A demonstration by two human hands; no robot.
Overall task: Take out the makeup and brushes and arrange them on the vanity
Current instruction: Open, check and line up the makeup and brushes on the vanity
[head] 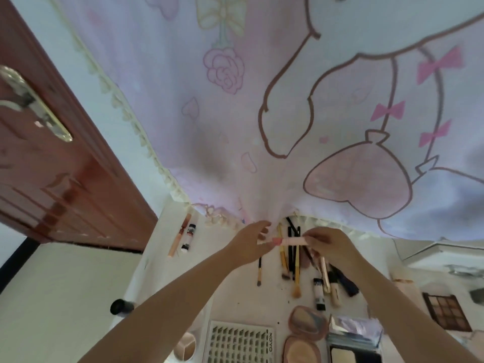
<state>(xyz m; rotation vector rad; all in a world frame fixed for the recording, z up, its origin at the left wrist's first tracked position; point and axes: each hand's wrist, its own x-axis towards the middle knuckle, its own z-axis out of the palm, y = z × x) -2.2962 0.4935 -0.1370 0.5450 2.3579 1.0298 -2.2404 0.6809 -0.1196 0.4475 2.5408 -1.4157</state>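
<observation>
Holding between two hands: I have a slim pink tube (285, 241), lying level, pinched at its right end by my right hand (331, 248) and met at its left end by the fingertips of my left hand (250, 243). Whether the left fingers truly grip it or only touch it, I cannot tell.

Where it sits: above the white vanity top (230, 284), at about 12 o'clock from the centre of the work area, just below the hem of the printed pink curtain (235, 113).

Step in hand: I judge this to be mid-placement of one makeup item, already taken out and not yet set down.

Already laid out: a row of makeup brushes (290, 258) directly under the tube; a gold-handled brush (296, 273) among them; two tubes (187, 238) off at 10 o'clock; a white tube with black cap (319, 294) at 4 o'clock; powder compacts (307, 320) and a lash tray (239, 341) at 6 o'clock; an eyeshadow palette (446, 311) far out at 4 o'clock.

Next move calls for: choosing a bare strip of vanity beside like items, probably by the tubes, lowering the tube level, then loosening both hands without knocking the brushes beneath.

Risk: the brush row is crowded, so a careless drop could scatter it.
</observation>
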